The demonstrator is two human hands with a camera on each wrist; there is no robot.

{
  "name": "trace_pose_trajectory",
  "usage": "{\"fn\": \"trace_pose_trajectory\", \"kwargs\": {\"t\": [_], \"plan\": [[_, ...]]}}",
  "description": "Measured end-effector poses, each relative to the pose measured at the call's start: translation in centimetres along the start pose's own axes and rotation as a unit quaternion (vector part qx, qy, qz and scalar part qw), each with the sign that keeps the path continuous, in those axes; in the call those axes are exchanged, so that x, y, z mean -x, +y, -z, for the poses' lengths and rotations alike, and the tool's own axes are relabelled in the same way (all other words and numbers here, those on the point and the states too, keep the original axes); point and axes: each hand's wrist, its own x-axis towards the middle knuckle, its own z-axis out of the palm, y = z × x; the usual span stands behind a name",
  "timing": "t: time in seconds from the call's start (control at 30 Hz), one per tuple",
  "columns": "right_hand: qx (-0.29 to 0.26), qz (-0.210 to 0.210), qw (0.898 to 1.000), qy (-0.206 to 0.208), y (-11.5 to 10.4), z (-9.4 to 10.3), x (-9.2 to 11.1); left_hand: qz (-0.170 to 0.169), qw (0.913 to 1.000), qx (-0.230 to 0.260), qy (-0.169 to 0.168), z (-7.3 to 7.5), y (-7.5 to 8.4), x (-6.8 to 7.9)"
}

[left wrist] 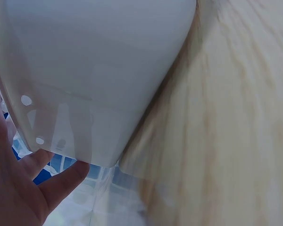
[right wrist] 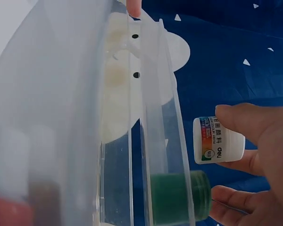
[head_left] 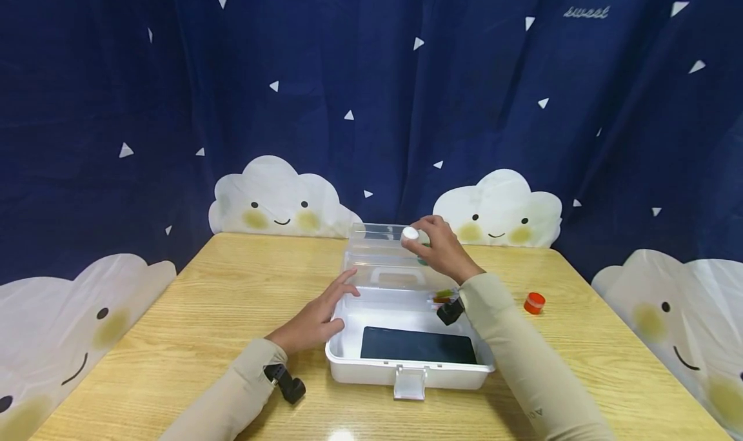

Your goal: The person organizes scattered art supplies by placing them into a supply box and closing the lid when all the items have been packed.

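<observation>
My right hand (head_left: 441, 249) pinches a small white paint jar (right wrist: 210, 143) between thumb and fingers. It holds the jar up at the raised clear lid (head_left: 371, 274) of a white plastic storage box (head_left: 354, 373). A green paint jar (right wrist: 177, 197) is at the lid's edge in the right wrist view, close to the lower fingers of that hand. My left hand (head_left: 313, 322) rests at the box's left side, fingers extended and touching its rim. A dark flat rectangle (head_left: 418, 345) lies in the front of the box, with small coloured pieces (head_left: 444, 295) further back.
On the wooden table (head_left: 261, 267), a red jar (head_left: 534, 303) stands to the right of the box. A dark blue curtain (head_left: 325, 60) with white clouds and triangles hangs behind the table. The box's front latch (head_left: 409, 384) hangs down.
</observation>
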Motion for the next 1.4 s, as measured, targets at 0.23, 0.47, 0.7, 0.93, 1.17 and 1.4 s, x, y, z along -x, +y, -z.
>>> {"fn": "trace_pose_trajectory", "kwargs": {"t": [0.23, 0.47, 0.7, 0.93, 1.17, 1.4], "plan": [[0.008, -0.014, 1.000, -0.016, -0.2, -0.7, -0.1, 0.004, 1.0000, 0.006, 0.000, -0.1, -0.1, 0.0], [0.003, -0.026, 0.999, -0.030, -0.5, -1.2, -0.1, 0.012, 0.9999, 0.002, -0.001, -0.2, -0.2, 0.0], [0.019, -0.006, 0.999, -0.028, -0.4, -1.7, -0.1, 0.027, 0.9996, -0.002, -0.005, -0.2, 0.0, 0.0], [0.030, -0.014, 0.999, -0.039, -0.5, -1.9, -0.2, 0.025, 0.9997, -0.005, -0.004, -0.2, 0.0, 0.0], [0.038, -0.031, 0.997, -0.054, -0.7, -1.9, -0.3, 0.021, 0.9997, -0.005, -0.006, -0.2, -0.3, 0.0], [0.033, -0.039, 0.997, -0.059, -0.6, -1.9, -0.3, 0.024, 0.9997, -0.004, -0.007, -0.2, -0.2, 0.0]]}}
